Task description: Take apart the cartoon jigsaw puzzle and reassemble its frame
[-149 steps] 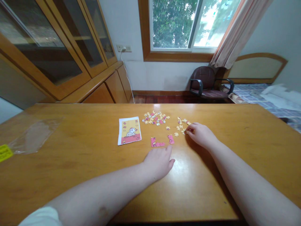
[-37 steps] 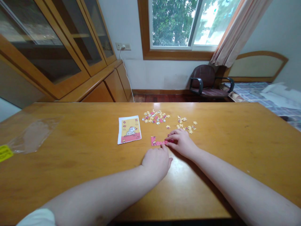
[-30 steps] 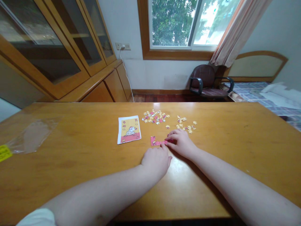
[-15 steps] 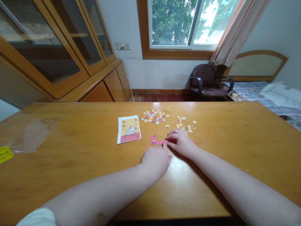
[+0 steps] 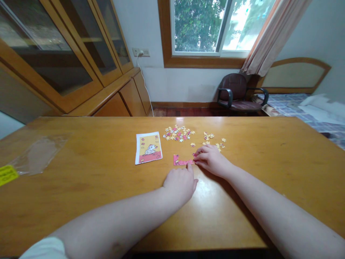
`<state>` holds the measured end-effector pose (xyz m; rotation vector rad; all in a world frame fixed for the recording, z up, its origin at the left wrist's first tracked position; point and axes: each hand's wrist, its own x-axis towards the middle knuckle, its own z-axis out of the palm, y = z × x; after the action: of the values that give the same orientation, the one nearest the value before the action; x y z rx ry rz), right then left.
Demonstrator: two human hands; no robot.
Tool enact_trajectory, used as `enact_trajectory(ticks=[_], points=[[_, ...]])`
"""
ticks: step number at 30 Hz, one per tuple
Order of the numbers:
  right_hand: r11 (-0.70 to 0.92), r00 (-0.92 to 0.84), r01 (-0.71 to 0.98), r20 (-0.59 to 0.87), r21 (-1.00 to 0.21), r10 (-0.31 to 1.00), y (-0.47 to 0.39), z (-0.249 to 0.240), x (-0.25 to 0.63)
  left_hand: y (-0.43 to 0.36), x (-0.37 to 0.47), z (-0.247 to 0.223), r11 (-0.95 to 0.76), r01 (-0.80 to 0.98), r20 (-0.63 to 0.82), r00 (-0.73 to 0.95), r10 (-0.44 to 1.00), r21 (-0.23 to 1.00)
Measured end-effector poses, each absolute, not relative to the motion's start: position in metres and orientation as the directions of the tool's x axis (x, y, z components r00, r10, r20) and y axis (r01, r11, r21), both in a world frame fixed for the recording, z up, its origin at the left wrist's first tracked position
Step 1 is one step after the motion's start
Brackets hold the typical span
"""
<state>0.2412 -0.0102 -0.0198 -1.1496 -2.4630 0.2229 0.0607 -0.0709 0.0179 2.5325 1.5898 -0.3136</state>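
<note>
A short L-shaped strip of joined pink puzzle pieces lies on the wooden table. My left hand rests just below it, index fingertip pressing on the strip's right part and thumb held apart; nothing is in its grasp. At the strip's right end, my right hand has its fingertips closed on a pink puzzle piece, which they mostly cover. A pile of loose puzzle pieces in yellow, pink and white sits behind. To the left is the reference picture of a white duck-like animal.
More yellow puzzle pieces are scattered behind my right hand. A clear plastic bag with a yellow label lies at the table's left. Beyond the table stand a glass-door cabinet and an armchair.
My right hand has shifted slightly right and away, uncovering the strip's right end. My left index finger stays on the strip.
</note>
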Motion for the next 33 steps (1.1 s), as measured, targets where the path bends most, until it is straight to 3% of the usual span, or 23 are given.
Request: enact_trajectory(ticks=[33], points=[[0.696,-0.616,0.667,0.330,-0.266,0.716,-0.0172,-0.0148,0.2326,-0.0707,0.0611,0.0218,-0.438,0.899,-0.282,0.420,0.863,-0.004]])
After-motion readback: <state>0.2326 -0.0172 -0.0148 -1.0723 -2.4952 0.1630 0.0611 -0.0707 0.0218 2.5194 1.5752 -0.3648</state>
